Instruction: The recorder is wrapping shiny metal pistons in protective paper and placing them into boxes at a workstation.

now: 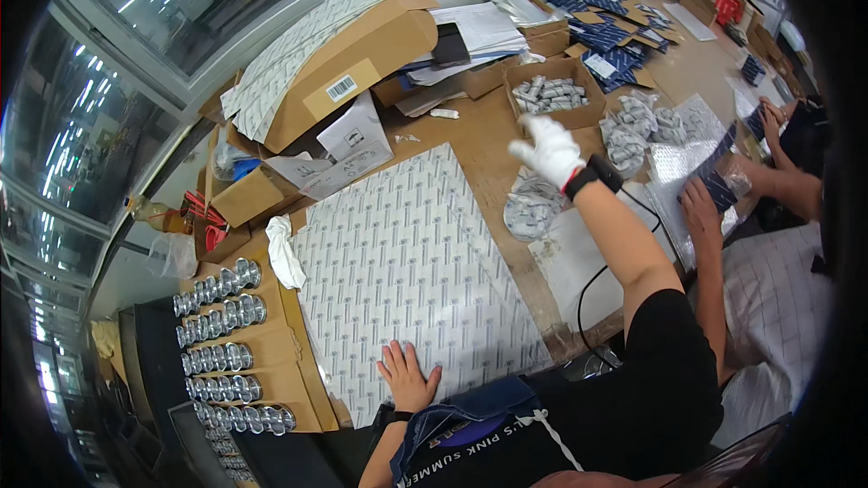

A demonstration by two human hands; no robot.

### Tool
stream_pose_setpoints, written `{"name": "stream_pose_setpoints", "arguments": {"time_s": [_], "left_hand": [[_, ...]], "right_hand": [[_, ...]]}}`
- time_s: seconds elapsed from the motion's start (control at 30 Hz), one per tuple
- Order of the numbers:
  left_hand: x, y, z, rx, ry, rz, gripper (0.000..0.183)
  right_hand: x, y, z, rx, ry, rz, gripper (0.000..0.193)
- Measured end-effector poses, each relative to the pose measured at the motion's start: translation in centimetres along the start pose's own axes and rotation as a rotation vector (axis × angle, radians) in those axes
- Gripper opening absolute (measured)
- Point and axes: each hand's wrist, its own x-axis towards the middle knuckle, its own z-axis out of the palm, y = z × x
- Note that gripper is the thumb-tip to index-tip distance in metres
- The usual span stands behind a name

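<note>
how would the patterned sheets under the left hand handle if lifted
The patterned sheets would probably bend and sag, being broad and thin. They may feel slippery, given their slight sheen near the left hand. Layers might slide apart, since their right edges look offset.

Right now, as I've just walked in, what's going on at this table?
The person's bare left hand lies spread on a large patterned sheet. The white-gloved right hand is stretched out by an open carton of small wrapped pieces; whether it touches anything there is unclear. To the right, a co-worker's hands are on a dark blue package. At the left, rows of shiny metal parts stand on cardboard.
</note>
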Motion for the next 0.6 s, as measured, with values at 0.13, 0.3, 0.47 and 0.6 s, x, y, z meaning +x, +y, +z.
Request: {"name": "stream_pose_setpoints", "arguments": {"time_s": [0.13, 0.3, 0.47, 0.6], "left_hand": [[0.3, 0.2, -0.1, 0.015, 0.008, -0.023, 0.079], [0.6, 0.5, -0.4, 0.023, 0.012, -0.014, 0.08], [0.6, 0.6, -0.3, 0.061, -0.017, -0.015, 0.082], [0.2, -0.1, 0.2, 0.065, -0.004, -0.014, 0.081]], "right_hand": [[6.1, 0.6, 0.9, -0.45, -0.252, 0.218, 0.056], [7.2, 3.8, 6.2, -0.529, -0.096, 0.161, 0.046], [4.3, 3.3, 6.2, -0.456, -0.102, -0.028, 0.028], [1.9, -2.1, 5.2, -0.286, -0.352, -0.153, 0.036]]}}
